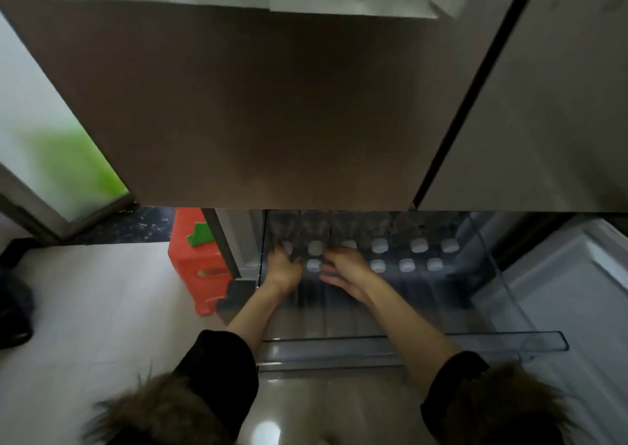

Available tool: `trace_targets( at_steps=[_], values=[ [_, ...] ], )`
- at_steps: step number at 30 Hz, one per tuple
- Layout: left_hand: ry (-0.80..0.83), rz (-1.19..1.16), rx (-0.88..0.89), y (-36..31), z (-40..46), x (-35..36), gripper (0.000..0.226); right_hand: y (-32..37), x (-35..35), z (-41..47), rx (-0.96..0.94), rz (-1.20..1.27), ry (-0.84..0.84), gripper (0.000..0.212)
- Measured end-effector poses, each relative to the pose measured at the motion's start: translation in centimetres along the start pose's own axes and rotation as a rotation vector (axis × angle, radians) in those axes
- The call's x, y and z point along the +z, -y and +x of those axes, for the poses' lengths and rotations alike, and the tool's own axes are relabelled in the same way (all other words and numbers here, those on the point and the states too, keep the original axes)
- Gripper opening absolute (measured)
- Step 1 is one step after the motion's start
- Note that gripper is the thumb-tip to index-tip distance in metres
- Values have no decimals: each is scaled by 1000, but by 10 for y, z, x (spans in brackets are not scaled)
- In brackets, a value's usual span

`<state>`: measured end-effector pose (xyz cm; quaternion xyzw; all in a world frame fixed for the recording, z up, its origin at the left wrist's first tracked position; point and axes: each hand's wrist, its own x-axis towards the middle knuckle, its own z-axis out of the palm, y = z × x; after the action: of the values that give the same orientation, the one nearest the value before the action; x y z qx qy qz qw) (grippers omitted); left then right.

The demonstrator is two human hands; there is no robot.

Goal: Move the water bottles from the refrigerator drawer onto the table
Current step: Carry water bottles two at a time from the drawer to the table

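Several clear water bottles with white caps (379,245) stand in two rows inside the open clear refrigerator drawer (418,341). My left hand (283,269) reaches into the drawer's left end, its fingers curled round a bottle beside one white cap (316,247). Just to its right, my right hand (343,269) has fingers and thumb wrapped round another bottle, whose cap it hides. A capped bottle (313,265) stands between the two hands. The picture is blurred, and the table is out of view.
The brown refrigerator door (255,104) hangs over the back of the drawer. An orange plastic stool (193,261) stands on the pale floor left of the fridge. Dark shoes (13,308) lie at the far left. A white inner wall (577,291) borders the drawer's right.
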<state>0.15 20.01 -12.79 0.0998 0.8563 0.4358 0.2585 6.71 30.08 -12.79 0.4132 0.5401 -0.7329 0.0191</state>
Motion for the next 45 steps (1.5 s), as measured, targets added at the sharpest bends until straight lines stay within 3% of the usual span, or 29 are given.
trace_targets(
  at_steps=[6,10,15,19,24,27,37,45],
  values=[
    [-57,-467,-179,1,11,14,37,3,11,25,41,157,-14,28],
    [-93,-761,-277,-4,11,18,22,4,13,30,25,175,-85,24],
    [-123,-1098,-424,-9,1,19,18,3,0,20,77,112,-31,8],
    [-130,-1186,-470,-16,-12,19,34,4,-12,7,53,34,-34,29],
    [-172,-1098,-406,-25,-30,20,21,7,-23,-16,-7,-151,-40,19],
    [-242,-950,-322,-27,-43,16,30,7,-23,-30,-84,-272,-91,25],
    [-402,-207,72,-20,-74,-33,28,17,-25,-93,-465,-613,-411,32],
    [-445,-37,242,-22,-85,-57,26,22,-23,-112,-679,-774,-500,37]
  ],
)
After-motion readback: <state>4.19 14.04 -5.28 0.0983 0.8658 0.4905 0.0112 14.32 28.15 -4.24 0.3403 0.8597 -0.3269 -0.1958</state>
